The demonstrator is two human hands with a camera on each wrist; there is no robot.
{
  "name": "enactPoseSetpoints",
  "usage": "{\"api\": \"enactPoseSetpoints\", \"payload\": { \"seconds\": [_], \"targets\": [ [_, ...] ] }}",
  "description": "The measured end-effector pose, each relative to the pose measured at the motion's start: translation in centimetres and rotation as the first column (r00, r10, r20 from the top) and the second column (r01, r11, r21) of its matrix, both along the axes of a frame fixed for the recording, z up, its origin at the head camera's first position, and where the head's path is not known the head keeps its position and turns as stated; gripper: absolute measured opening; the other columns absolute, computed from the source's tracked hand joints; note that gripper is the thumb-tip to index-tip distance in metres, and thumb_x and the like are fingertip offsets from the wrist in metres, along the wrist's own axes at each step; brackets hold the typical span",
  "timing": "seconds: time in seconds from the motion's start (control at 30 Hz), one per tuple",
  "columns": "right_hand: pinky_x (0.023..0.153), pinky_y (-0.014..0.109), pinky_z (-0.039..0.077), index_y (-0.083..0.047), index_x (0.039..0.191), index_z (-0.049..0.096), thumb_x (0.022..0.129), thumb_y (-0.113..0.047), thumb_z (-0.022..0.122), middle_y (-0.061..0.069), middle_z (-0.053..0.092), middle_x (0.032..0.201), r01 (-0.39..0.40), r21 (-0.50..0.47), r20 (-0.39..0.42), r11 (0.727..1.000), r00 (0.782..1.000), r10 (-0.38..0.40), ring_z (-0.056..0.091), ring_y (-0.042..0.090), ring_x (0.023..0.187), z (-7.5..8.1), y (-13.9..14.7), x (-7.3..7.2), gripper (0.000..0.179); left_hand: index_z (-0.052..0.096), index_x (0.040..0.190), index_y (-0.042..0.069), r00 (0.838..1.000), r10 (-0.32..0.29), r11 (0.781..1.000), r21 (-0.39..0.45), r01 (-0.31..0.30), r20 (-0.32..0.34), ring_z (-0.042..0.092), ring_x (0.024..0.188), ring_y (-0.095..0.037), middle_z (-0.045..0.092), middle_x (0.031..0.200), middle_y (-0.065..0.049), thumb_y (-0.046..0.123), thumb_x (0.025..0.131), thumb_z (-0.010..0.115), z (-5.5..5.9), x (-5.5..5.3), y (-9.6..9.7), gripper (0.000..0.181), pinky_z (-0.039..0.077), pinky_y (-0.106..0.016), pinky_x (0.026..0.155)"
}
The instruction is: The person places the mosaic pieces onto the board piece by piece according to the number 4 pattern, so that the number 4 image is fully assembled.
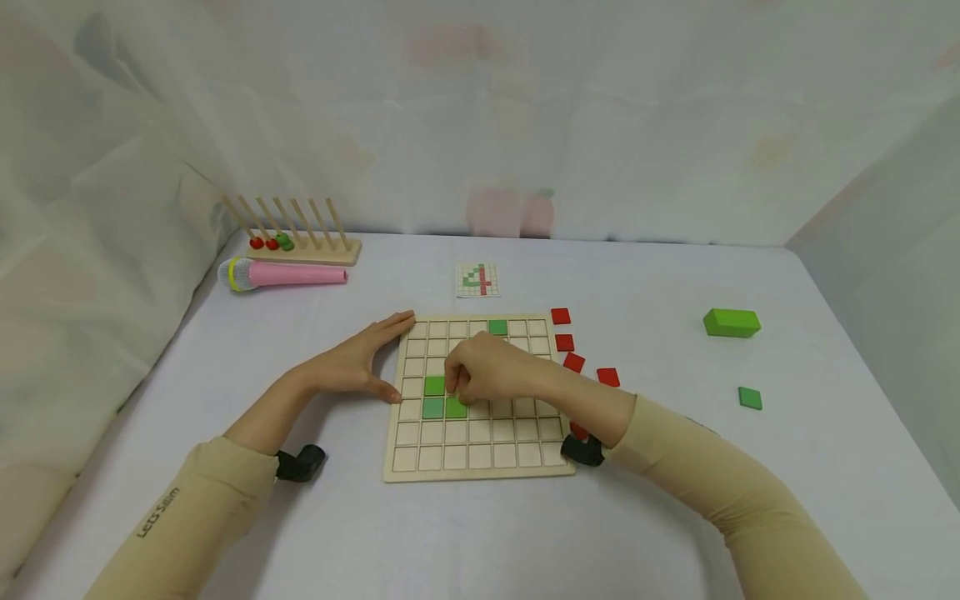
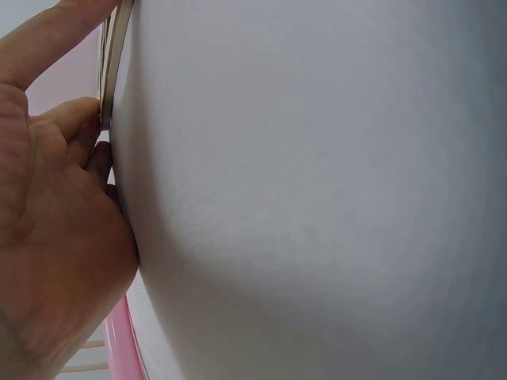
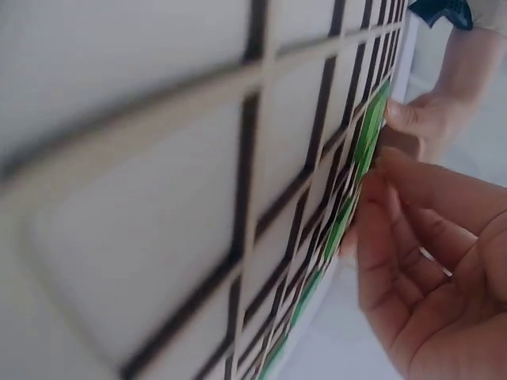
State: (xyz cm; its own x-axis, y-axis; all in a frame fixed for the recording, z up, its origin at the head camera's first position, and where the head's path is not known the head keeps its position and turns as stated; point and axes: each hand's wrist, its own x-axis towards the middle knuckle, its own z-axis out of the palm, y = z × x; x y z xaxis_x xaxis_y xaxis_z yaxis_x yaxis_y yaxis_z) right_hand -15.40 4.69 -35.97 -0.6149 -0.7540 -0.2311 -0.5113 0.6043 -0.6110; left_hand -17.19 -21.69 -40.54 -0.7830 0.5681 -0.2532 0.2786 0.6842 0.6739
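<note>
A square wooden grid board (image 1: 481, 476) lies on the table. My left hand (image 1: 352, 360) spreads at its left side, thumb and fingertips touching the edge; in the left wrist view the palm (image 2: 55, 229) stands beside the board's rim (image 2: 116, 63). Over the left middle of the grid is my right hand (image 1: 491, 367), fingers curled, thumb and forefinger pinching at a green tile (image 1: 456, 407) that they partly cover. More green tiles sit nearby (image 1: 433, 386) and in the top row (image 1: 498, 327). In the right wrist view, my right hand (image 3: 436, 261) meets the row of green tiles (image 3: 341, 226).
Several red tiles (image 1: 565, 342) lie along the board's right side. Behind the board is a pattern card (image 1: 477, 280). A pink microphone (image 1: 296, 274) and a wooden peg stand with beads (image 1: 311, 252) are back left. A green block (image 1: 732, 323) and loose green tile (image 1: 750, 397) lie right.
</note>
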Motion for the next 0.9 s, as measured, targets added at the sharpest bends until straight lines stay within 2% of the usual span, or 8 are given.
{"api": "enactPoseSetpoints", "payload": {
  "seconds": [0.27,0.47,0.63,0.77,0.9],
  "targets": [
    [0.070,0.022,0.048,-0.014,0.088,0.075,0.086,-0.008,0.068,-0.004,0.070,0.081,0.091,-0.023,-0.022,0.996,0.996,-0.092,0.058,0.009,0.075,0.8,3.2,-1.2,0.010,0.015,0.160,0.013,1.000,-0.002,1.000,0.001,0.002,-0.005,0.000,0.157,-0.033,0.007,0.170,-0.002,0.039,0.066,0.090,-0.1,0.0,0.0,0.123,0.008,-0.065,0.122],
    [0.073,0.025,0.049,-0.011,0.095,0.075,0.087,-0.009,0.066,-0.001,0.068,0.082,0.182,-0.035,0.001,0.983,0.983,-0.182,0.058,0.013,0.079,1.5,7.9,-1.7,0.012,0.015,0.160,0.012,1.000,-0.005,1.000,0.005,0.005,-0.008,0.001,0.157,-0.035,0.007,0.170,-0.003,0.039,0.066,0.090,-0.1,0.1,-0.1,0.123,0.008,-0.065,0.122],
    [0.077,0.027,0.054,-0.011,0.101,0.073,0.089,-0.011,0.067,0.000,0.071,0.086,0.220,-0.027,0.026,0.975,0.975,-0.220,0.063,0.013,0.082,1.9,12.1,-2.0,0.013,0.015,0.160,0.012,1.000,-0.004,1.000,0.002,0.004,-0.009,0.001,0.157,-0.035,0.007,0.170,-0.003,0.040,0.066,0.090,0.0,0.1,-0.1,0.123,0.009,-0.065,0.122],
    [0.081,0.029,0.055,-0.012,0.103,0.073,0.089,-0.012,0.069,-0.002,0.072,0.089,0.250,-0.005,0.009,0.968,0.968,-0.250,0.065,0.013,0.086,2.2,15.4,-2.2,0.014,0.016,0.160,0.012,1.000,0.001,1.000,-0.010,-0.001,-0.008,0.001,0.157,-0.035,0.007,0.170,-0.004,0.038,0.065,0.091,0.1,0.1,0.0,0.124,0.008,-0.065,0.122],
    [0.079,0.026,0.055,-0.013,0.104,0.074,0.089,-0.012,0.071,-0.001,0.071,0.089,0.300,0.019,-0.025,0.954,0.954,-0.300,0.065,0.014,0.087,2.7,18.5,-2.0,0.015,0.016,0.160,0.013,1.000,0.002,1.000,-0.019,-0.002,-0.011,0.002,0.157,-0.036,0.008,0.170,-0.004,0.037,0.064,0.091,0.1,0.1,0.1,0.124,0.009,-0.065,0.122]
  ]
}}
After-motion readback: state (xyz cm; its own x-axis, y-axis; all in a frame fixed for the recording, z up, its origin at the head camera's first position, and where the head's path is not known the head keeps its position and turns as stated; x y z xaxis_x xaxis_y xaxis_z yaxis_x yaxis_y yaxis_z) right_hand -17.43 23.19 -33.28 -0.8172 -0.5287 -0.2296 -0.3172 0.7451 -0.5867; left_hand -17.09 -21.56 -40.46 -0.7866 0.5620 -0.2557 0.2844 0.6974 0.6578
